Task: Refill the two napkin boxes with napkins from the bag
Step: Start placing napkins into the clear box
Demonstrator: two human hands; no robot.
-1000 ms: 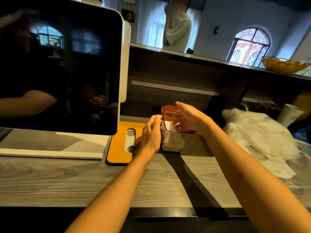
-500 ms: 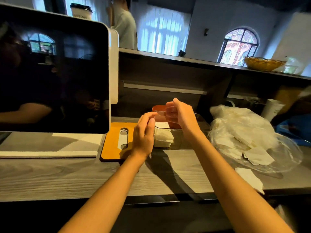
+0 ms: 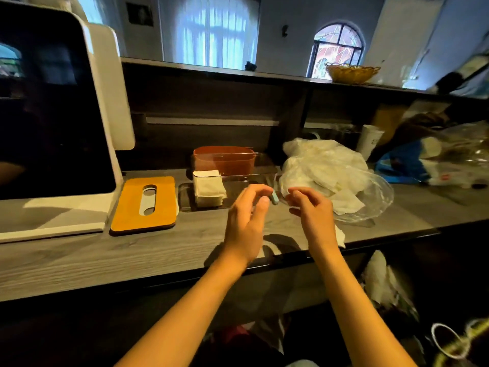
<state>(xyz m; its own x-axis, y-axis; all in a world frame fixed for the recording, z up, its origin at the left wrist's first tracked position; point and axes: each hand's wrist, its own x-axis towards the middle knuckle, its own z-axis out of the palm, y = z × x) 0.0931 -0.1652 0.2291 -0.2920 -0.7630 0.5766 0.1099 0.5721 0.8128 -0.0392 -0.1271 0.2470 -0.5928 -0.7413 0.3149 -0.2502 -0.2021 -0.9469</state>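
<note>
Screen (image 3: 50, 107) on a white stand fills the far left of the grey wooden counter (image 3: 105, 250). Just right of it lies an orange lid (image 3: 161, 205) with a slot cut through it. Next stands a clear napkin box (image 3: 238, 181), uncovered, with a short stack of napkins (image 3: 209, 188) at its left end; a brown box (image 3: 225, 158) sits just behind it. In front, the left hand (image 3: 244, 221) hovers with fingers loosely curled, pinching a small pale blue thing (image 3: 275, 198) at the fingertips. The right hand (image 3: 313, 211) hangs beside it, fingers relaxed, gripping nothing. Further right slumps the clear bag (image 3: 325, 165) of napkins, a paper cup (image 3: 369, 140) behind it.
</note>
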